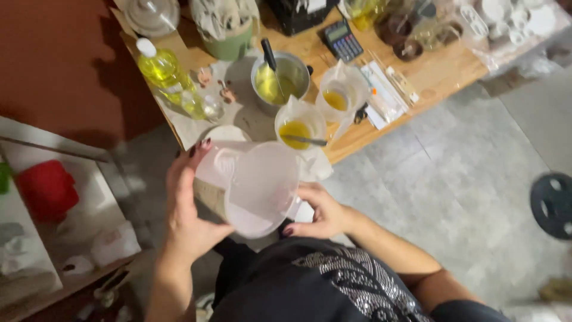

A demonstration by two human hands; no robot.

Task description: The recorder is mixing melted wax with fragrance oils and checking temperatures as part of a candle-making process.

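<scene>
Both grips, left hand [186, 209] and right hand [319, 214], clamp a translucent plastic jug [259, 188], with the wooden desk [441, 71] beyond them.

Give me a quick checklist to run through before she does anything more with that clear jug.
1. Both hands on the clear plastic jug: ok, left hand on its side, right hand at its base.
2. Jug contents: cannot tell, only a pale film shows.
3. Metal pot upright on the wooden table: ok.
4. Cup with yellow liquid upright: ok, utensil resting across it.
5. Oil bottle capped: ok.
</scene>
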